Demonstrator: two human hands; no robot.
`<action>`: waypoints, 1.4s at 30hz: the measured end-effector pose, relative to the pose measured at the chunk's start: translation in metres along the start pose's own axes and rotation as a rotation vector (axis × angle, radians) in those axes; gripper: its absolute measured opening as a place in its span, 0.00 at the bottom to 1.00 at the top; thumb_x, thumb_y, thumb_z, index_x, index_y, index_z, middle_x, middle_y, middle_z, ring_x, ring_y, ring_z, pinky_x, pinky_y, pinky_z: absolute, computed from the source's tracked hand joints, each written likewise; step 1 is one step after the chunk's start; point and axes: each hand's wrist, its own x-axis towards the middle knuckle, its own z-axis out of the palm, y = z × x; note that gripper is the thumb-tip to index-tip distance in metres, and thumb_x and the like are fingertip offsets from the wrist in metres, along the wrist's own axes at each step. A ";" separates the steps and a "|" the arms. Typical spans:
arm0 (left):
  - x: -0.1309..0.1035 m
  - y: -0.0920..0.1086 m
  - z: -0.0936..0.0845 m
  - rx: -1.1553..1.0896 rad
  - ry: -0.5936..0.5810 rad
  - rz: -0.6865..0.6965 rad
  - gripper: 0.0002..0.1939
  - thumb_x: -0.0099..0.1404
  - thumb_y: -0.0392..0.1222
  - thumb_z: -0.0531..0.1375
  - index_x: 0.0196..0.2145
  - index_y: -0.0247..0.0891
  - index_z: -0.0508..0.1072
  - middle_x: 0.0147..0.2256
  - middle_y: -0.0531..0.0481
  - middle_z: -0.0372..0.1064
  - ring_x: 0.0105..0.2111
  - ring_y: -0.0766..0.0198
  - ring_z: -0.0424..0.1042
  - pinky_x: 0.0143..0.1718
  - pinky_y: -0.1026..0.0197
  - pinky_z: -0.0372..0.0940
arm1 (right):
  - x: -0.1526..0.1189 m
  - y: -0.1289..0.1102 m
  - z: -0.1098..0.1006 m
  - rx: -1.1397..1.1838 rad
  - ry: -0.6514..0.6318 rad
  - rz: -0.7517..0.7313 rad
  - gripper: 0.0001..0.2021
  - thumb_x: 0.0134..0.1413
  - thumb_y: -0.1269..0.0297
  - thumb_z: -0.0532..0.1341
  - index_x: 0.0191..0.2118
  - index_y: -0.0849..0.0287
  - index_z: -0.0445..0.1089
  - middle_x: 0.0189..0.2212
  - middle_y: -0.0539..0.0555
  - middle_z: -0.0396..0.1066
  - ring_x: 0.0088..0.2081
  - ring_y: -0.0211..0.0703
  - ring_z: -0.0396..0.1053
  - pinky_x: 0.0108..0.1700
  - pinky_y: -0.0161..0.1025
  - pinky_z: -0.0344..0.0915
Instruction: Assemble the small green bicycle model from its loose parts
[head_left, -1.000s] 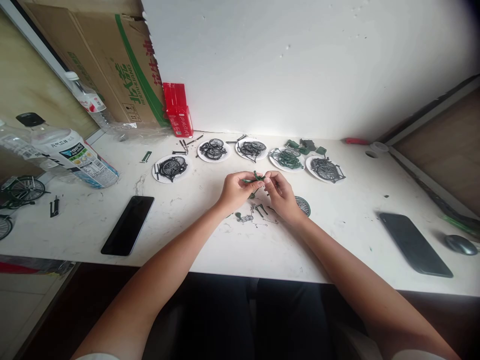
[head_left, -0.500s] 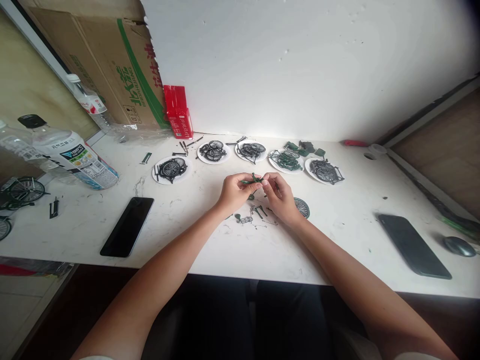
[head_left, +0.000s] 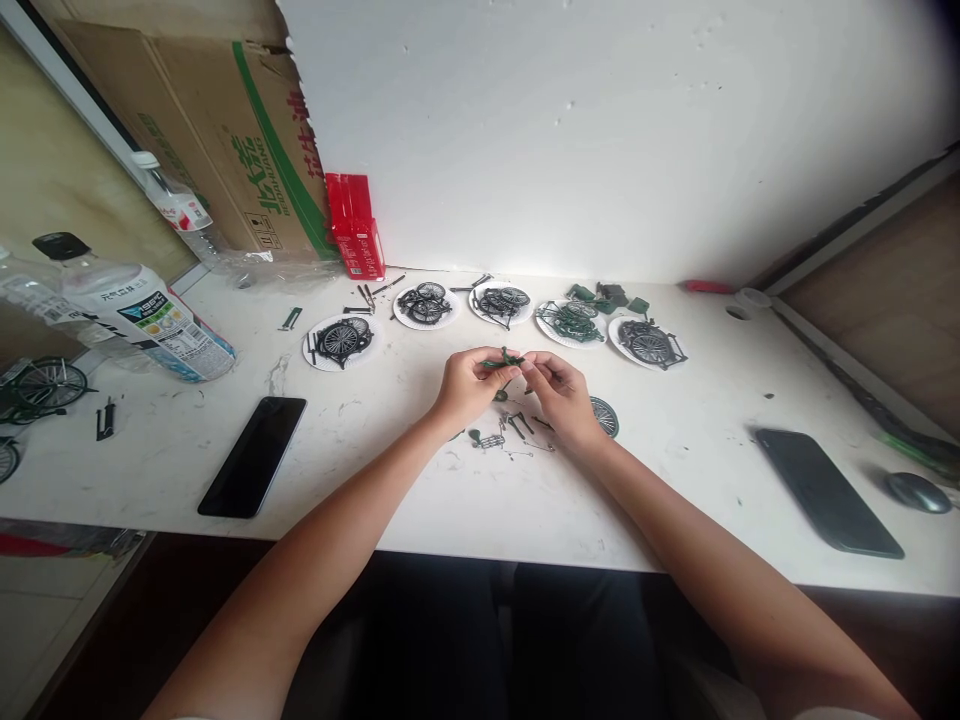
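Green part (head_left: 504,361) betw. hands: too small

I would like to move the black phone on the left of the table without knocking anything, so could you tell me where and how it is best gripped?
The black phone lies flat, screen up, apart from other things. Probably best to come from above and pinch its two long edges near the middle; its near end reaches close to the table edge.

Looks like a small assembly workstation: white bench (head_left: 675,480), paper plates (head_left: 341,342) of toy bike parts, cardboard box (head_left: 225,130) (a mouse (head_left: 918,492) too).
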 end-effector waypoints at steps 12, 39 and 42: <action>0.001 -0.005 -0.004 0.055 -0.010 0.088 0.13 0.65 0.44 0.71 0.45 0.37 0.85 0.46 0.41 0.84 0.44 0.55 0.83 0.46 0.55 0.77 | 0.005 0.012 -0.002 0.111 -0.006 0.123 0.18 0.57 0.44 0.72 0.42 0.52 0.79 0.37 0.52 0.76 0.35 0.42 0.68 0.39 0.41 0.69; 0.002 -0.003 -0.002 -0.179 -0.066 -0.101 0.26 0.57 0.56 0.78 0.45 0.35 0.86 0.42 0.40 0.84 0.42 0.53 0.82 0.44 0.53 0.77 | -0.004 -0.005 -0.002 -0.230 0.114 -0.224 0.14 0.69 0.49 0.67 0.41 0.55 0.77 0.29 0.49 0.62 0.32 0.41 0.58 0.37 0.42 0.59; 0.001 -0.001 -0.003 -0.176 -0.061 -0.097 0.25 0.56 0.55 0.78 0.44 0.35 0.86 0.43 0.40 0.84 0.42 0.54 0.82 0.46 0.52 0.77 | -0.004 -0.005 -0.001 -0.229 0.078 -0.205 0.15 0.70 0.47 0.65 0.42 0.55 0.75 0.29 0.49 0.63 0.31 0.41 0.57 0.37 0.42 0.59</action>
